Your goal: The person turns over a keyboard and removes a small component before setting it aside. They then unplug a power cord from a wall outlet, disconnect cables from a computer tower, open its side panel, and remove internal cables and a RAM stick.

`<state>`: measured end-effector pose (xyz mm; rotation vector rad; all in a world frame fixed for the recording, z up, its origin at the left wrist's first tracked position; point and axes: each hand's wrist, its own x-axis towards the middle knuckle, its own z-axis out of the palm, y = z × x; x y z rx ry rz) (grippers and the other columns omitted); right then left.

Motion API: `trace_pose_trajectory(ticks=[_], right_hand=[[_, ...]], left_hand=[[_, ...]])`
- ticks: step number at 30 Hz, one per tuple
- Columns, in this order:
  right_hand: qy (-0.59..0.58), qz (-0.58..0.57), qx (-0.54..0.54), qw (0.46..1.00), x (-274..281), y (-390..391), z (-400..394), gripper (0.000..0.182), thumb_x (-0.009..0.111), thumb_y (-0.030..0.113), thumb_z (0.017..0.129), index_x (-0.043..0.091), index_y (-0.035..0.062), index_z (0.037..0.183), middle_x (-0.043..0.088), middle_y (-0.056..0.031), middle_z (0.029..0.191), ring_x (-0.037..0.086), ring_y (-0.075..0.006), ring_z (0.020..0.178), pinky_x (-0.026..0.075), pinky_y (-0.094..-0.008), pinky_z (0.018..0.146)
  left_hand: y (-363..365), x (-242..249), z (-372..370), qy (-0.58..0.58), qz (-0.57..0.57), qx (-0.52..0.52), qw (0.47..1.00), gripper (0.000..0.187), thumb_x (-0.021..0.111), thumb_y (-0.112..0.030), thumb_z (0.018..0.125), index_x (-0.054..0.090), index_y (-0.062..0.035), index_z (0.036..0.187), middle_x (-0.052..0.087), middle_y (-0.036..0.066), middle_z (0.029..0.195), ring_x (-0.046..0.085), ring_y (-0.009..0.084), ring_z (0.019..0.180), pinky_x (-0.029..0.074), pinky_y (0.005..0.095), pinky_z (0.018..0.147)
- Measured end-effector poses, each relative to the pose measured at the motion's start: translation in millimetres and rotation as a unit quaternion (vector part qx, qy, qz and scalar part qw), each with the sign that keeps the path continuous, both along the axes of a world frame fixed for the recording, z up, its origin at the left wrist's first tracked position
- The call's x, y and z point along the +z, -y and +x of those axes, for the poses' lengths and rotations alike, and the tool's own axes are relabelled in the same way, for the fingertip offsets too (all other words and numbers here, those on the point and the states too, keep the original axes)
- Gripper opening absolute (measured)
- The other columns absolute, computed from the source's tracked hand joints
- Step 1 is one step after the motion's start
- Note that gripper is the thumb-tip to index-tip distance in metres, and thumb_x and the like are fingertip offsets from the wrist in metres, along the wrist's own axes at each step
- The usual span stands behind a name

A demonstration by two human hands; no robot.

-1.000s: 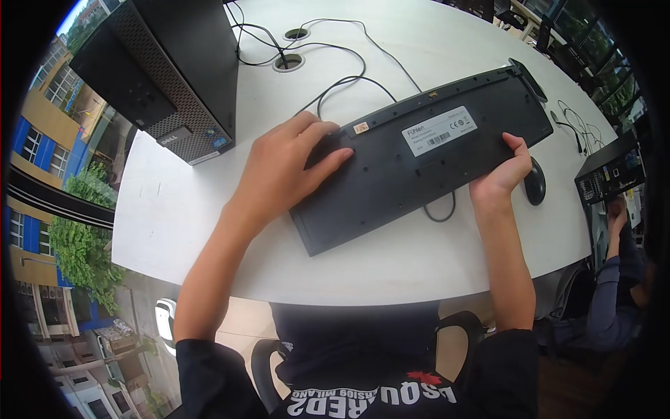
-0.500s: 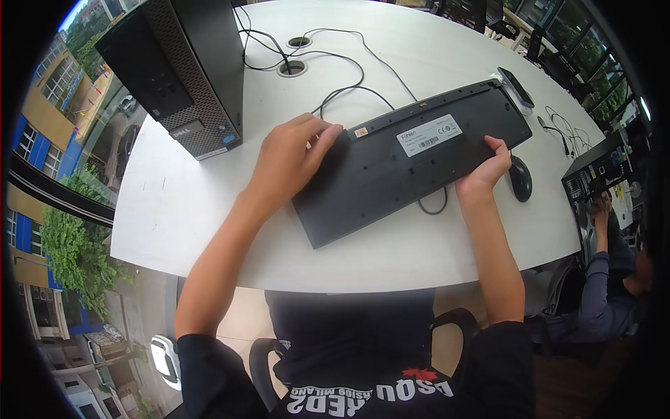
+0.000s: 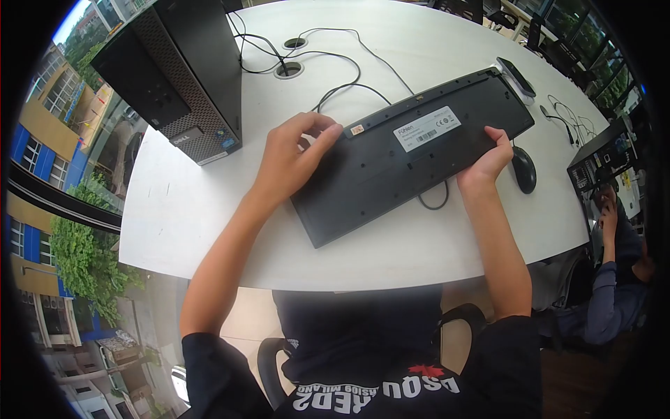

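A black keyboard is turned underside up and tilted above the white table, its label facing me. My left hand grips its upper left edge, the thumb on the underside and the other fingers curled at the rim. At the lower right edge, my right hand holds it from beneath, with fingertips showing on the near face. A black mouse lies just right of my right hand. Part of a cable shows below the keyboard.
A black Dell computer tower stands at the left of the white table. Cables run to two table holes. A phone lies behind the keyboard's right end. Far right, another person's arm reaches to an opened computer case.
The view has shifted slightly. My hands keep the same hold on the keyboard, which has barely moved. The other person's hands at the right have changed position a little.
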<state>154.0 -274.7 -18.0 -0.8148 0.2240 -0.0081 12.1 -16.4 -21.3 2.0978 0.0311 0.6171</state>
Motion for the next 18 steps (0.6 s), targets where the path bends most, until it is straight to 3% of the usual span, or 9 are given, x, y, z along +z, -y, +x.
trace_pose_trajectory(ticks=[3,8,11,17,18], right_hand=[[-0.014,0.003,-0.005,1.0,-4.8,3.5,7.3,0.031,0.053,0.025,0.083,0.066,0.0049,0.102,0.069,-0.0087,0.107,0.066,-0.0262,0.101,0.052,-0.0383,0.092],[0.002,0.025,0.003,1.0,2.6,1.6,3.4,0.027,0.054,0.023,0.081,0.063,0.0065,0.101,0.066,-0.0075,0.105,0.063,-0.0246,0.1,0.05,-0.037,0.09],[-0.007,0.033,-0.001,0.999,2.8,2.3,5.2,0.029,0.054,0.025,0.081,0.065,0.0062,0.101,0.068,-0.0085,0.106,0.065,-0.0256,0.1,0.051,-0.0375,0.09],[-0.012,0.055,0.017,0.998,2.4,5.3,7.5,0.033,0.053,0.024,0.081,0.066,0.0065,0.105,0.069,-0.0087,0.108,0.066,-0.0261,0.102,0.052,-0.0383,0.091],[-0.009,0.061,0.02,0.998,2.1,4.0,8.1,0.034,0.053,0.024,0.081,0.066,0.0065,0.106,0.069,-0.0087,0.108,0.066,-0.0261,0.102,0.052,-0.0384,0.091]], left_hand=[[-0.4,-0.4,0.4,0.061,0.048,-0.022,0.997,0.022,0.073,-0.022,0.093,0.074,-0.0005,0.097,0.074,0.009,0.1,0.066,0.0188,0.087,0.051,0.0308,0.081],[3.3,-0.5,-3.0,0.118,0.075,-0.023,0.99,0.017,0.077,-0.016,0.087,0.076,-0.002,0.096,0.074,0.011,0.103,0.07,0.0236,0.091,0.053,0.0323,0.078],[3.0,-1.6,-6.4,0.123,0.127,-0.017,0.984,0.016,0.072,-0.01,0.09,0.075,0.0007,0.101,0.074,0.01,0.11,0.067,0.0195,0.091,0.051,0.0302,0.084],[2.7,-5.4,-7.3,0.185,0.19,-0.017,0.964,0.019,0.068,-0.007,0.091,0.078,-0.0005,0.106,0.076,0.011,0.109,0.068,0.0215,0.09,0.052,0.0311,0.079],[2.2,-5.5,-6.5,0.185,0.183,-0.013,0.966,0.015,0.067,-0.006,0.09,0.078,-0.0004,0.1,0.076,0.011,0.108,0.068,0.0217,0.09,0.052,0.0313,0.078]])
